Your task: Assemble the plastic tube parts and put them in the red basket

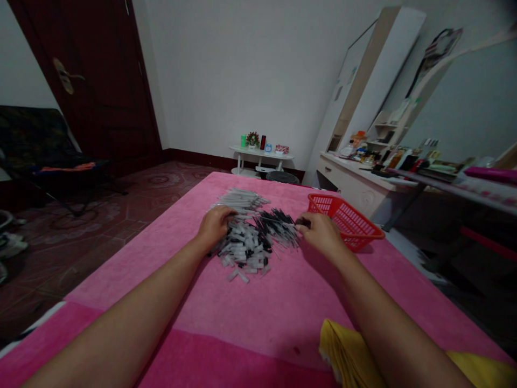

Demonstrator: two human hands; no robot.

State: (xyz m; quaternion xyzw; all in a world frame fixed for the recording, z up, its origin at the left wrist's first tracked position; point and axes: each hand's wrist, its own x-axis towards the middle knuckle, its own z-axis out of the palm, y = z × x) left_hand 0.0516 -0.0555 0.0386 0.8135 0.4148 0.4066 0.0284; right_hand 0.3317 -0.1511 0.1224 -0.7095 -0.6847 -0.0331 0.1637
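On the pink cloth lies a heap of pen parts. Translucent pen caps (242, 249), mixed with small black pieces, are piled at the front. Behind them are clear pen barrels (242, 199) in a loose bundle. Thin black-and-clear refills (278, 226) lie to the right. My left hand (216, 226) is closed at the left side of the heap, its fingertips partly hidden against the parts. My right hand (321, 233) is pinched closed at the right end of the refills, beside the red basket (355, 223). Something dark shows at its fingertips, too small to name.
The pink cloth (226, 318) covers the surface before me. Yellow fabric (351, 350) lies under my right forearm. A dressing table (359, 180) with bottles stands at the right. A low white stand (262, 153) is by the far wall, and a folding chair (52, 145) is at the left.
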